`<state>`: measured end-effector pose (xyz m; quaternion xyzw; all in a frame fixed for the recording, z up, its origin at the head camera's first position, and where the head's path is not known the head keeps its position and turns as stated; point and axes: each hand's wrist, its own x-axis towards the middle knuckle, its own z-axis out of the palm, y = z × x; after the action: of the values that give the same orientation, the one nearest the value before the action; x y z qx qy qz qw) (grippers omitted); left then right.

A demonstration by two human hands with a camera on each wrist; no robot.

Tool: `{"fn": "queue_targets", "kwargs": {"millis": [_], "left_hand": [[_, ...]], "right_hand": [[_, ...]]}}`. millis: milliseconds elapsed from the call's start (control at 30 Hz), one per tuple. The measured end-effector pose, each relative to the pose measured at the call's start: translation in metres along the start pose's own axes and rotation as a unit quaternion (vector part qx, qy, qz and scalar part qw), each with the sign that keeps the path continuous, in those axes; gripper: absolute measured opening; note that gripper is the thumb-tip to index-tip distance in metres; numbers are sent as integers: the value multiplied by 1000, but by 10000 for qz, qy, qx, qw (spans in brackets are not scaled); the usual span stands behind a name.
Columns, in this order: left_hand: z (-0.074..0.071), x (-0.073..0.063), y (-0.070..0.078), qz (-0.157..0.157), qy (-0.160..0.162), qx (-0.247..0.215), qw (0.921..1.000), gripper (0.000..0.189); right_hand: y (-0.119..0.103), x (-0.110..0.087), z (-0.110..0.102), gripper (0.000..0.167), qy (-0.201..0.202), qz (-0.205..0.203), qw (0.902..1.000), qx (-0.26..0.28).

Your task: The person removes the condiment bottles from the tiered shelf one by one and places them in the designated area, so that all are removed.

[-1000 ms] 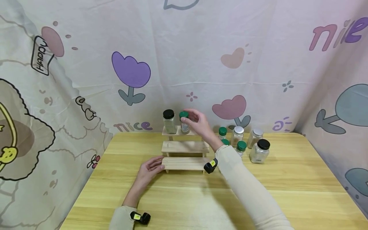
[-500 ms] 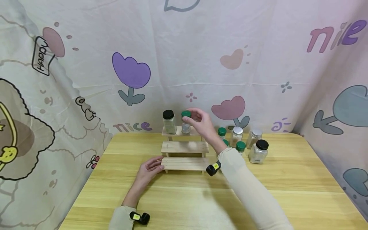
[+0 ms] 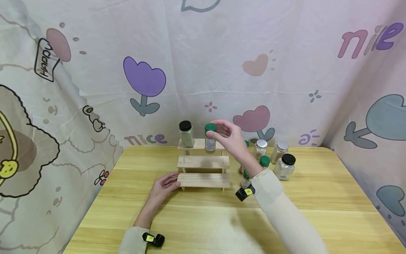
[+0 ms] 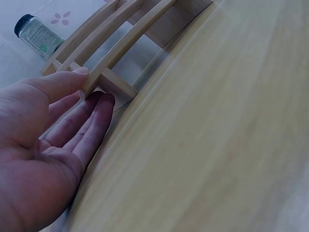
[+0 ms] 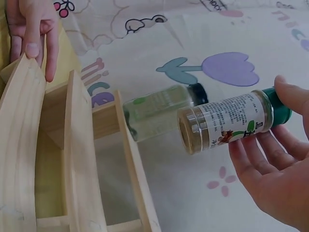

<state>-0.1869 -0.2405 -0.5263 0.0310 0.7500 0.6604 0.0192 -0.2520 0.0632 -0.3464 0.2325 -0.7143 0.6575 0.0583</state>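
My right hand [image 3: 229,138] pinches a spice jar [image 5: 227,121] by its green lid, thumb on one side and fingers on the other. The jar, with a white printed label and brownish contents, is held off the top step of a three-step wooden rack [image 3: 203,180], in front of that step's edge. At the rack's lower left end, my left hand [image 3: 162,188] grips the bottom step; its thumb lies on the board's end and its fingers reach beneath, as the left wrist view shows. A black-lidded glass jar [image 3: 186,135] stands at the top step's left.
Right of the rack several jars stand on the wooden table [image 3: 196,218]: a black-lidded jar [image 3: 284,168], silver-lidded jars [image 3: 280,152] and green-lidded jars [image 3: 264,161], some partly hidden by the right arm. A printed cloth [image 3: 196,70] hangs behind.
My right hand has moved the green-lidded spice jar rightward along the top step, then off it and slightly towards me. The left hand stays on the rack.
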Motion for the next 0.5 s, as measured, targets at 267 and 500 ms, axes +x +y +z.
{"fn": "queue_targets", "kwargs": {"millis": [267,500], "left_hand": [[0,2,1,-25,-7,30,10000,48],[0,1,0,-13,-14,6,10000,48]], "right_hand": [[-7,-18,-11,35,97,-158,9998,-61],[-12,-39,-19,36,122,-198,9997,22]]}}
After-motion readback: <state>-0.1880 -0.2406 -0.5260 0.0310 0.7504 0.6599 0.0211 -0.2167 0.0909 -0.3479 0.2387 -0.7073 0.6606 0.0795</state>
